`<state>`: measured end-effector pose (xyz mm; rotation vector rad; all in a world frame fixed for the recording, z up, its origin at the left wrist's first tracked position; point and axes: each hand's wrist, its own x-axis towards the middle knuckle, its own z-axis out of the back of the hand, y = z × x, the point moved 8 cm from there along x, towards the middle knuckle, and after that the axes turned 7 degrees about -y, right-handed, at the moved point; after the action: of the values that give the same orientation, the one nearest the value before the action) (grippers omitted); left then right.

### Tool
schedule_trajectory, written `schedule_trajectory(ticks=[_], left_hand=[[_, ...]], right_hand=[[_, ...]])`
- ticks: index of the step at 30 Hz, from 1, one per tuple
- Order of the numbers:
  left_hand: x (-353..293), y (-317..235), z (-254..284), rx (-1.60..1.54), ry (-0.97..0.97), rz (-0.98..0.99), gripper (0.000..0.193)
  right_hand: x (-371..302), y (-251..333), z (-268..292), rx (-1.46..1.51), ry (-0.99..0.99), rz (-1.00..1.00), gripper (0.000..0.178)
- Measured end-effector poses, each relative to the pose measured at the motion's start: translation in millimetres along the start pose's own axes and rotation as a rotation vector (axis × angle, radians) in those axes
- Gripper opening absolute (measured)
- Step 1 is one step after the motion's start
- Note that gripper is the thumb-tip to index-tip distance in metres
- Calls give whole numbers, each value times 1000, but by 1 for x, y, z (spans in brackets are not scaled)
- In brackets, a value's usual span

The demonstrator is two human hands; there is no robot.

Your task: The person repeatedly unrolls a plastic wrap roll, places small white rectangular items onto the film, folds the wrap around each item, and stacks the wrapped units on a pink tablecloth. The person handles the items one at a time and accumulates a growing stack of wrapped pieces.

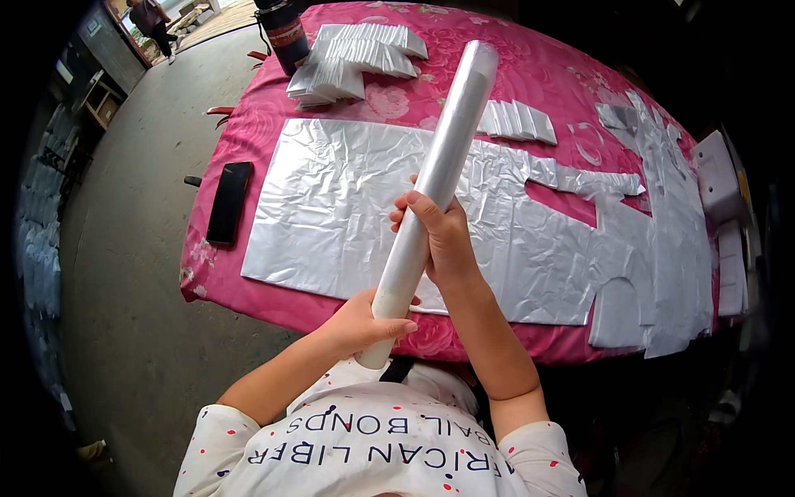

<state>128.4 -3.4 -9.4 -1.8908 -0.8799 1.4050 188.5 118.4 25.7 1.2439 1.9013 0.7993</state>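
Plainly, your hands are apart from each other, both closed on the whitish film roll (447,141): left hand (358,321) wrapped near its lower end, right hand (448,236) round the middle. Roll slants over the silvery plastic sheeting (331,207) on the worktop (222,286), upper end pointing away from you; whether it touches, cannot tell. Judgement: grip firm but light, as film likely dents or slips under squeezing. Carry weight with the right, steer with the left. Turn it slowly; a wide swing could knock the folded packets (364,51) or the phone (229,203).
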Motion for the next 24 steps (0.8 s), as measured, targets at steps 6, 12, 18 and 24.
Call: schedule_trajectory(ticks=[6, 12, 18, 24], left_hand=[[-1, 8, -4, -179, 93, 113, 59], [2, 16, -6, -372, 200, 144, 58], [3, 17, -11, -509, 362, 124, 59], [12, 20, -5, -314, 266, 108, 61]], right_hand=[[-3, -19, 7, 131, 3, -50, 57], [-7, -30, 7, 121, -39, -101, 58], [-16, -29, 5, 61, -71, -79, 57], [-16, -34, 17, 26, -131, -104, 53]])
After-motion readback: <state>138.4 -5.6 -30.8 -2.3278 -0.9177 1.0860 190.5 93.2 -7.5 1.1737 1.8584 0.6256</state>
